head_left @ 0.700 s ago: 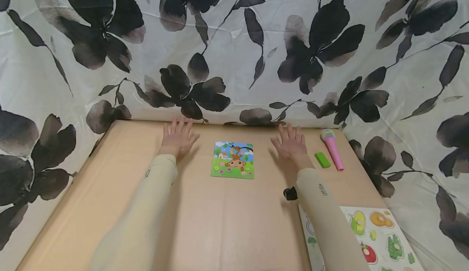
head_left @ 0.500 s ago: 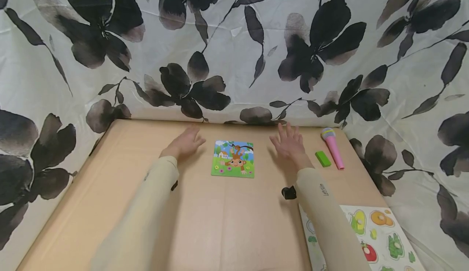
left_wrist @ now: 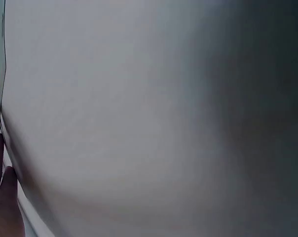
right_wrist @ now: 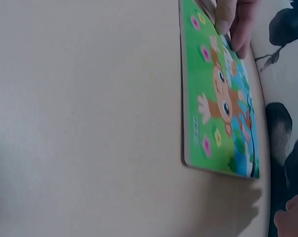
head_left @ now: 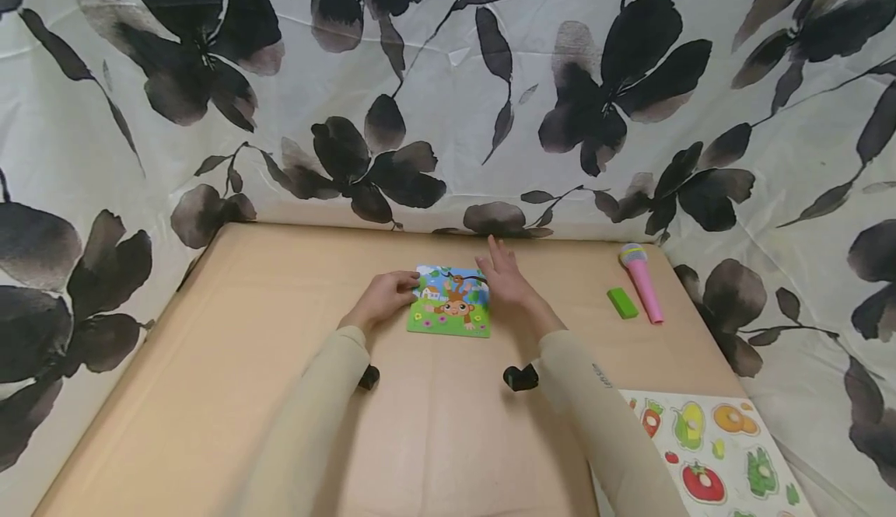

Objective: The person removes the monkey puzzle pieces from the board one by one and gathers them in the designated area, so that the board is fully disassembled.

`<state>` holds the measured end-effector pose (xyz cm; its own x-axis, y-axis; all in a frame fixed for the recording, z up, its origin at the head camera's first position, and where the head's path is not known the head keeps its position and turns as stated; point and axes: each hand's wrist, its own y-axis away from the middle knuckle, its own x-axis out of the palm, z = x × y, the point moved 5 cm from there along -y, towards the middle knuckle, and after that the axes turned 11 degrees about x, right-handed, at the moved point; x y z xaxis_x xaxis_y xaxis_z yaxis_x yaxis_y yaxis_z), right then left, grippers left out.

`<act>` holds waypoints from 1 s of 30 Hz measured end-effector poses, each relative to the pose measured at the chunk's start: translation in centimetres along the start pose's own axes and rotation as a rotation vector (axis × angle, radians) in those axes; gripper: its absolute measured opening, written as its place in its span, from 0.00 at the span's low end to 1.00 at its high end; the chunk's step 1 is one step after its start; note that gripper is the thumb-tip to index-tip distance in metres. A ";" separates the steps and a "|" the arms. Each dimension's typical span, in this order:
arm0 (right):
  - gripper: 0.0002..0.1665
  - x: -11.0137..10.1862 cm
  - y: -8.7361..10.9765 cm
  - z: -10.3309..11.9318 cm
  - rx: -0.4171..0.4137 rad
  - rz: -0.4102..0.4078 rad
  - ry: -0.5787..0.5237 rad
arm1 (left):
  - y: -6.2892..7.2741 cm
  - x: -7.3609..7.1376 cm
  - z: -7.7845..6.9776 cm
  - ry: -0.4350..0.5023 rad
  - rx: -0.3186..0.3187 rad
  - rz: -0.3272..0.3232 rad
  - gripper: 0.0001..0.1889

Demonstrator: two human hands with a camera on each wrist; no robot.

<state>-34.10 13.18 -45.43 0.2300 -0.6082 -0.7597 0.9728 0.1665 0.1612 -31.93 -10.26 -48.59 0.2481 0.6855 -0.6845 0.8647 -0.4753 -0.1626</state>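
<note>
A square picture board with a cartoon monkey on green and blue lies near the back of the table. My left hand has its fingers bent at the board's left edge. In the right wrist view, the left thumb and fingers pinch that edge. Close to the board's right edge is my right hand, its fingers straight; contact there cannot be made out. Part of the right hand shows at the lower right of its wrist view, apart from the board.
A pink toy microphone and a green block lie to the right. A white sheet with vegetable pictures sits at the front right, partly under the right sleeve. Floral cloth hangs behind the table.
Both hands have moved inward toward the picture board. The left fingers have gone from spread to bent at its left edge. The right hand has come close to its right edge.
</note>
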 end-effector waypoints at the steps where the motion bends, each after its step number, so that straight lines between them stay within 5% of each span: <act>1: 0.40 0.3 -0.1 0.2 -0.007 0.006 -0.025 | 0.0 0.1 0.0 0.000 0.007 -0.005 0.17; 18: 0.38 3.6 -0.9 2.3 0.017 0.057 -0.220 | 0.6 0.2 0.0 -0.021 0.017 0.034 0.23; 30: 0.24 5.4 -1.4 2.7 -0.006 -0.019 -0.200 | 0.1 0.1 0.3 0.000 -0.009 0.040 0.21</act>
<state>-34.15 7.55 -48.10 0.2131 -0.7531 -0.6224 0.9770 0.1578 0.1436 -31.99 -10.36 -48.89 0.2825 0.6659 -0.6905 0.8580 -0.4973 -0.1284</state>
